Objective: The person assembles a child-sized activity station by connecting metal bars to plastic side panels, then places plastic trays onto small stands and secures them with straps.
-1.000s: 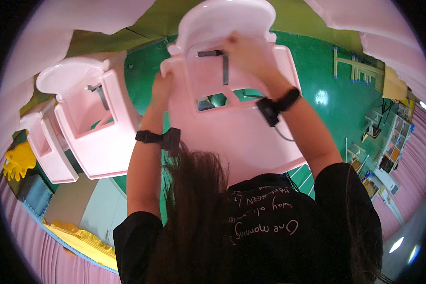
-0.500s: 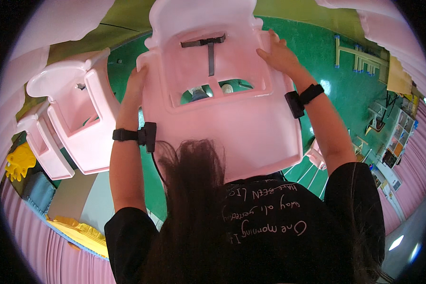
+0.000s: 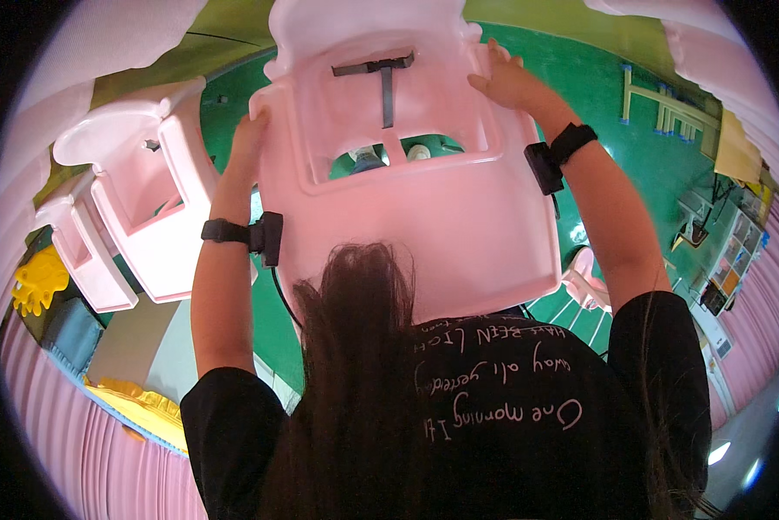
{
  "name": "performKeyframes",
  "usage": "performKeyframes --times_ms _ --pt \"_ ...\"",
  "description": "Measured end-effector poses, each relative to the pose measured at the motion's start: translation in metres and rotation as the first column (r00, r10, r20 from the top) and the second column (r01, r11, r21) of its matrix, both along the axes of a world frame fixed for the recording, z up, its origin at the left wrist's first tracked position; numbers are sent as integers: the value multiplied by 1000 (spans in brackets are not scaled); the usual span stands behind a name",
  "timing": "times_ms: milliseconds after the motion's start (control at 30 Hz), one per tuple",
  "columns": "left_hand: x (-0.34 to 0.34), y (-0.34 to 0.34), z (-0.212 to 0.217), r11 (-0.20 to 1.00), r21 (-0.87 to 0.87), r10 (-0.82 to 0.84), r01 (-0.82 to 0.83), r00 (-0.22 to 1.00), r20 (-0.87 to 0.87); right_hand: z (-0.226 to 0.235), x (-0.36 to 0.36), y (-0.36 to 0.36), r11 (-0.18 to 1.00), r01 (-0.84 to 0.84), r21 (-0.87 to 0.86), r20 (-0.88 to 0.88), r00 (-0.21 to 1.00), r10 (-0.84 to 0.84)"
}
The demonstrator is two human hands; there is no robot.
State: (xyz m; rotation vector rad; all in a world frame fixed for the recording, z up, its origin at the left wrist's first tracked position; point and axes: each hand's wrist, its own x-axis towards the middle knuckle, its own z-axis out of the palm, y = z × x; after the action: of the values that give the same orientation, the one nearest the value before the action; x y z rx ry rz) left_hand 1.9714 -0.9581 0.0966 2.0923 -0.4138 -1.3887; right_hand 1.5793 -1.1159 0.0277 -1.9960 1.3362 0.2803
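A pink plastic high chair (image 3: 433, 230) is right in front of me, its wide tray toward my body and its seat back farthest away. Across its seat lies a dark grey safety strap (image 3: 387, 97) with a T shape. My left hand (image 3: 250, 137) is closed round the left edge of the tray, its fingertips mostly hidden. On the far right side, my right hand (image 3: 507, 83) grips the chair's edge, thumb on the near side and fingers over the rim. Through the leg openings two feet (image 3: 368, 161) show below.
Two more pink high chairs (image 3: 151, 243) stand close on the left. Behind my right arm is a small pink seat (image 3: 585, 276) with thin white legs. Farther right are a shelf unit (image 3: 736, 247) and a yellowish frame (image 3: 667, 104) on the green floor (image 3: 571, 78).
Both hands keep their hold on the high chair. My view has shifted slightly, and the tray's near edge sits a little farther right against my body. The small seat shows more.
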Motion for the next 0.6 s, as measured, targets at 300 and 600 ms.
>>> performKeyframes --times_ms 300,600 --pt "1 -17 37 991 -114 -45 75 968 247 66 6 -13 989 130 -69 36 991 -128" --pt "-3 -76 47 956 -274 31 102 896 443 62 22 -58 953 179 -244 72 984 -166"
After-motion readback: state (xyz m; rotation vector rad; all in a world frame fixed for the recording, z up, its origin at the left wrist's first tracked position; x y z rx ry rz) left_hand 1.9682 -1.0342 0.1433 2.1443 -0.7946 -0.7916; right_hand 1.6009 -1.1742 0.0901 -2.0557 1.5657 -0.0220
